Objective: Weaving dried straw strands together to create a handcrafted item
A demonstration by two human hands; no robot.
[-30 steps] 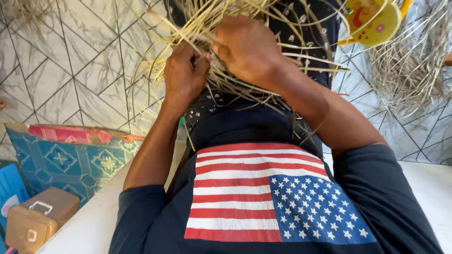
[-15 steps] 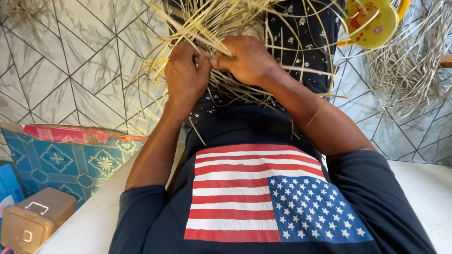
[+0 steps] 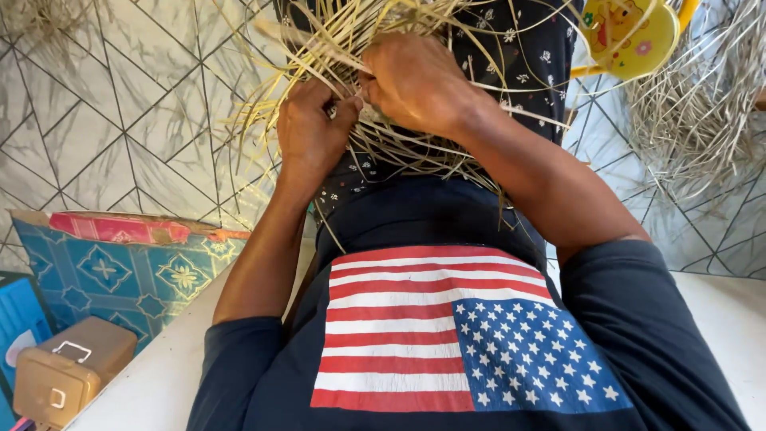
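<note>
**Both hands deep in a tangle of pale straw strips**

The left hand [image 3: 311,132] is curled closed, its fingertips pinching a few straw strips [image 3: 351,56] just at the point where it meets the right hand [image 3: 415,80]. The right hand is also closed, knuckles up, gripping strands from above; thumbs and fingertips of the two hands touch or nearly touch. The strips lie on the person's lap, over a dark flower-printed cloth [image 3: 519,56], and fan out loose in every direction.

Judging by the pictures, the work is at an early or middle stage: some strands under the hands look crossed and packed together, but most ends are free and no finished shape shows.

Further out, a yellow plastic toy-like object [image 3: 630,36] sits at the upper right, beside another heap of dry fibres [image 3: 702,112]. A patterned blue mat [image 3: 120,271] and a small tan box [image 3: 72,371] lie at the left on the tiled floor [image 3: 104,112].
</note>
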